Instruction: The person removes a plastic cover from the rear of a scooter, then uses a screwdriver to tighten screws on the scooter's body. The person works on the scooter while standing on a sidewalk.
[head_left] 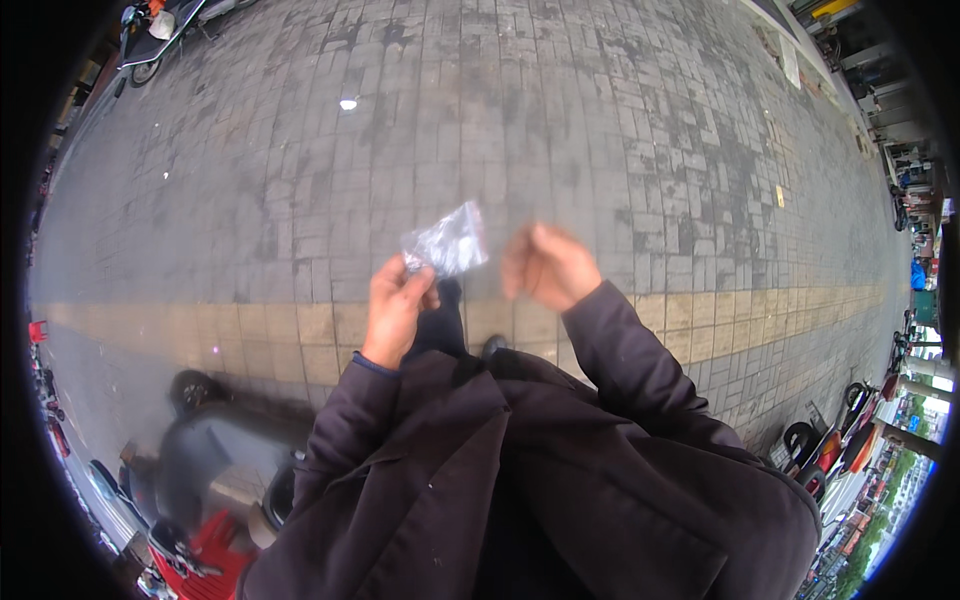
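Observation:
My left hand (pixel 398 305) pinches the lower left corner of a small clear plastic bag (pixel 446 241) and holds it up in front of my chest. The bag is crinkled and see-through, with something pale inside that I cannot make out. My right hand (pixel 546 265) hovers just to the right of the bag, blurred, fingers curled and holding nothing. Both arms wear dark jacket sleeves. My dark trouser leg and a shoe (pixel 493 346) show between the hands.
I stand on grey paving bricks (pixel 560 120) crossed by a yellow tactile strip (pixel 250 330). A grey scooter (pixel 215 440) is parked close at the lower left. More scooters line the lower right (pixel 830 445) and the top left (pixel 160 30).

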